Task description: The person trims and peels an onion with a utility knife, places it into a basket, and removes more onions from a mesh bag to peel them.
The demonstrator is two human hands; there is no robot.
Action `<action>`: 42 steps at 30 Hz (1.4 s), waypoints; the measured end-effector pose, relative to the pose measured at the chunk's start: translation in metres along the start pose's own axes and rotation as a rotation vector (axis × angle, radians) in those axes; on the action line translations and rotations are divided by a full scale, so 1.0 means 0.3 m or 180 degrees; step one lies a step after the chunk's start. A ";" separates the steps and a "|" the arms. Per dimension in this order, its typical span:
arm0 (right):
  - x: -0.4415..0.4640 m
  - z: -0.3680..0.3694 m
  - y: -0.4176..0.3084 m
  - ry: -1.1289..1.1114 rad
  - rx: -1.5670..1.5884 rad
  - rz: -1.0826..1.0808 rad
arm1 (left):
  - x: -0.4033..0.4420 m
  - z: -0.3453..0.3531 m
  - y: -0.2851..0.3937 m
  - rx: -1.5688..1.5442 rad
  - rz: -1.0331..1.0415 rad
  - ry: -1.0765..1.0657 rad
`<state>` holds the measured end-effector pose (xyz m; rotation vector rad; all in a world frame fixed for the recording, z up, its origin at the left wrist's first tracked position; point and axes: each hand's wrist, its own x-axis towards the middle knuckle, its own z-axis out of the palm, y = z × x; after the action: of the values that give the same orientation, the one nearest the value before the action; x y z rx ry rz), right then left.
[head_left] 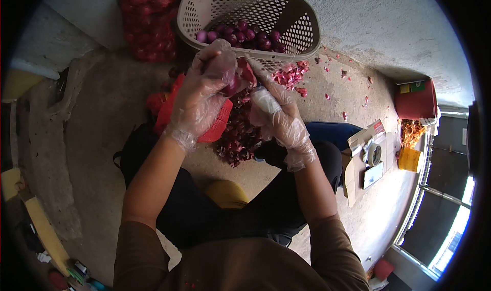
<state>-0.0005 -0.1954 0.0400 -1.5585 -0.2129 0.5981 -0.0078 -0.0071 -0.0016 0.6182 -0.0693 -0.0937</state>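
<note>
My left hand [197,99], in a clear plastic glove, is closed around a red onion [232,86] above the floor. A loosened flap of red onion skin [249,75] stands out from the onion's right side. My right hand [280,112], also gloved, is beside it with one finger stretched towards that skin. Its other fingers are curled, and what they hold is mostly hidden; a small dark-blue bit shows there. Below both hands lies a heap of onion peelings [238,142]. A red mesh bag [215,124] lies behind my left wrist.
A beige plastic basket [312,35] with several peeled onions [263,41] stands against the wall. Left of it is a full red mesh sack of onions [148,22]. Tape [374,154] and a phone [373,176] lie on cardboard [350,181] at right. A red bucket [417,100] stands farther right.
</note>
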 end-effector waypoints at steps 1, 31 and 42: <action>0.003 -0.001 0.003 0.0037 0.0078 -0.0043 | -0.003 0.015 0.005 -0.0021 -0.0078 0.0145; 0.001 -0.025 0.020 -0.0005 -0.1572 -0.0589 | 0.006 0.018 0.004 -0.0089 -0.0430 0.0000; -0.005 -0.026 0.010 -0.0073 -0.1244 -0.0433 | 0.002 0.056 0.014 0.0166 -0.0364 0.0148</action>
<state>0.0014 -0.2034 0.0372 -1.8954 -0.4716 0.4856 -0.0084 -0.0134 0.0145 0.6762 0.0088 -0.1884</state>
